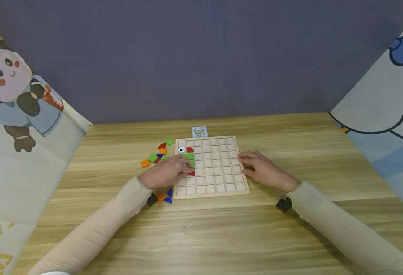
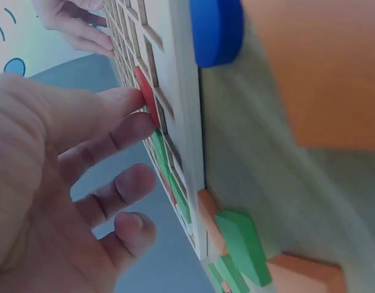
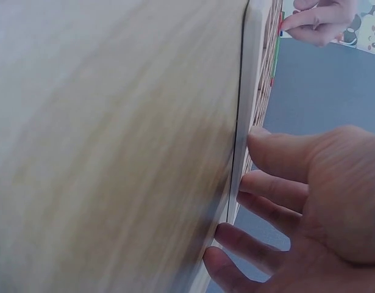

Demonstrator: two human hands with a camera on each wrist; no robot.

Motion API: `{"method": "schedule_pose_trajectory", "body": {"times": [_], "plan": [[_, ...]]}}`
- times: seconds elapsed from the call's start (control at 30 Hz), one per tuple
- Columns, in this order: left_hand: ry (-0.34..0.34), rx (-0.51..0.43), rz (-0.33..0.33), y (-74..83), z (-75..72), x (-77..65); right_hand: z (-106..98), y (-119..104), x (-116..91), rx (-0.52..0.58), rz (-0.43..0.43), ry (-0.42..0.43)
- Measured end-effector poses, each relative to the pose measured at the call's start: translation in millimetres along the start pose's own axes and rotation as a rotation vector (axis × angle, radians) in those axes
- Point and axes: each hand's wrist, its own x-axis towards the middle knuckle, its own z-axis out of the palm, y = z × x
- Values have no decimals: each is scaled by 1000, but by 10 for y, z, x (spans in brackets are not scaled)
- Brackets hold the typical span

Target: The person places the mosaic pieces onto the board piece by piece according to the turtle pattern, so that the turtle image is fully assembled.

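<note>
A wooden grid board [image 1: 218, 195] lies on the table. Over its left part, my left hand [image 1: 168, 170] has thumb and index fingertips on a red curved-edge tile [image 2: 146, 96] at the grid; the other fingers curl loosely beside it. Farther back in the same columns sit a white eye tile [image 1: 181, 149], another red tile [image 1: 190, 149] and green tiles [image 1: 190, 156], partly hidden by the hand. My right hand [image 1: 265, 170] rests its thumb and spread fingers against the board's right edge, as the right wrist view shows too.
Loose orange, green, red and blue tiles [image 1: 145, 163] lie left of the board. By its near left corner are blue tiles [image 1: 168, 200] and an orange one [image 1: 161, 197], near the left wrist. A picture card [image 1: 199, 131] lies behind the board, before a dark back wall [image 1: 208, 65].
</note>
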Motion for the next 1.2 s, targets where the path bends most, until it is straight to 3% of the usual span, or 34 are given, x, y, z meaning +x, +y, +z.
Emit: {"method": "schedule_pose_trajectory", "body": {"times": [0.17,0.4,0.6,0.83,0.93,1.2], "plan": [[-12,-36,21,-43,0,-85,2,0,1,-2,-3,5],[50,-96,66,-104,-40,-216,3,-6,1,-16,-11,16],[-3,-39,68,-76,-30,-235,-2,-13,-3,-12,-16,20],[7,-17,81,-88,-10,-246,3,-7,0,-16,-10,12],[17,-40,51,-101,-26,-282,4,-9,1,-13,-8,9],[60,-122,-120,-219,-123,-492,7,-1,0,-12,-13,10]]}}
